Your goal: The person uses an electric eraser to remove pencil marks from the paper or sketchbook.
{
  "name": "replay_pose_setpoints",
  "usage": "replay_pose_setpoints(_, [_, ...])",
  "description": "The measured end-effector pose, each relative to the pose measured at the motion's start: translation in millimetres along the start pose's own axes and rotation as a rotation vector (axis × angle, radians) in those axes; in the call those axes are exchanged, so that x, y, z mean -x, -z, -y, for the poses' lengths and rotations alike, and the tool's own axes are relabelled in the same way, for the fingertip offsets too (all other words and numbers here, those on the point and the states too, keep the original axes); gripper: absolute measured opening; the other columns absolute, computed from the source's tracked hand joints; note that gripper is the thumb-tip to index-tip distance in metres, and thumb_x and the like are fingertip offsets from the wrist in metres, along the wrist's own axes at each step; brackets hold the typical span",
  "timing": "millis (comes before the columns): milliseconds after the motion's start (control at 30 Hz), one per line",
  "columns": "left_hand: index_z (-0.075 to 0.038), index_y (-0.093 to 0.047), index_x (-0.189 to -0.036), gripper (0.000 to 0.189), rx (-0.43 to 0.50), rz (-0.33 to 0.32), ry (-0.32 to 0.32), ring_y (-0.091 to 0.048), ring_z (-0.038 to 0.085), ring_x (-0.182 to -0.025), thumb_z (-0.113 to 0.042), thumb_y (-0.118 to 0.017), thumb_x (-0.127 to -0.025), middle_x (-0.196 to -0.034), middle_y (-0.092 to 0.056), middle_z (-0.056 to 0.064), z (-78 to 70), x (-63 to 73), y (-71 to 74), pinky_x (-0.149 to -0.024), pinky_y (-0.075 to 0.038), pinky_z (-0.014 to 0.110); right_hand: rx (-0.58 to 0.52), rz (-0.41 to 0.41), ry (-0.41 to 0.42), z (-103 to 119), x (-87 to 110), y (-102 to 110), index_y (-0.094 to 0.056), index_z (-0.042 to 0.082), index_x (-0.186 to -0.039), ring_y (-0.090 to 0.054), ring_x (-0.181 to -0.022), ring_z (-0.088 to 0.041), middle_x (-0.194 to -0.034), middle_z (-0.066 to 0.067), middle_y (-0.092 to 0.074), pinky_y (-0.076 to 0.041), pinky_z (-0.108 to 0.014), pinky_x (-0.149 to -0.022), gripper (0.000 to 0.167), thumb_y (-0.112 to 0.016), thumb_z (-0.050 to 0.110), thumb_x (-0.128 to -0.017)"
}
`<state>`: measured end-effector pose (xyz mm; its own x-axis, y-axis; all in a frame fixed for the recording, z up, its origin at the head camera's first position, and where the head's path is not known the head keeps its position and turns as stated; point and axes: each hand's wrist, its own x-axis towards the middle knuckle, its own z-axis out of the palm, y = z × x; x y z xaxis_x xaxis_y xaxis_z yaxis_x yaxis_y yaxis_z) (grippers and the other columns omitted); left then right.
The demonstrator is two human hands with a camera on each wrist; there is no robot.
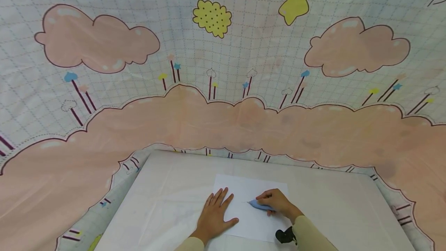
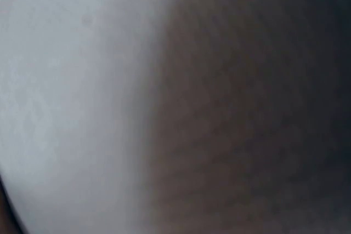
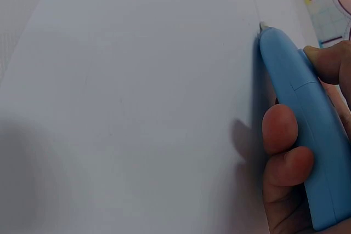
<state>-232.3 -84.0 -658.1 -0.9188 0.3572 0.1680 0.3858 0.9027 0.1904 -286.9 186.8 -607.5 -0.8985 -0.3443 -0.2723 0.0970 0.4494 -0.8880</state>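
A white sheet of paper (image 1: 251,224) lies on the pale table. My left hand (image 1: 216,215) rests flat on its left side, fingers spread and thumb pointing right. In my right hand (image 1: 278,201) I grip a blue utility knife (image 3: 304,119), its body slanting across my fingers. The thumb presses the raised part of the knife's edge, and the other fingers curl round the body. A short pale tip (image 3: 264,26) comes out at the front, right at the paper, beside a faint line. Blurred skin (image 2: 236,108) fills much of the left wrist view.
The table (image 1: 156,200) extends on both sides of the paper. A black object (image 1: 285,235) sits by my right sleeve (image 1: 310,233), overlapping the paper's lower right corner. Behind the table hangs a cloth (image 1: 244,123) printed with clouds and stars.
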Motion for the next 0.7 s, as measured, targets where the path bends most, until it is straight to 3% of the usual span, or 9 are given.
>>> replay_pose_setpoints(700, [-0.027, -0.04, -0.151, 0.085, -0.016, -0.018, -0.008, -0.025, 0.024, -0.149, -0.082, -0.033, -0.086, -0.162, -0.029, 0.001, 1.6, 1.4, -1.7, -0.118, -0.024, 0.051, 0.011, -0.002, 0.024, 2.4, -3.5, -10.0, -0.075, 0.004, -0.103, -0.051, -0.045, -0.006, -0.091, -0.002, -0.07, -0.039, -0.02, -0.045, 0.02, -0.073, 0.018, -0.088])
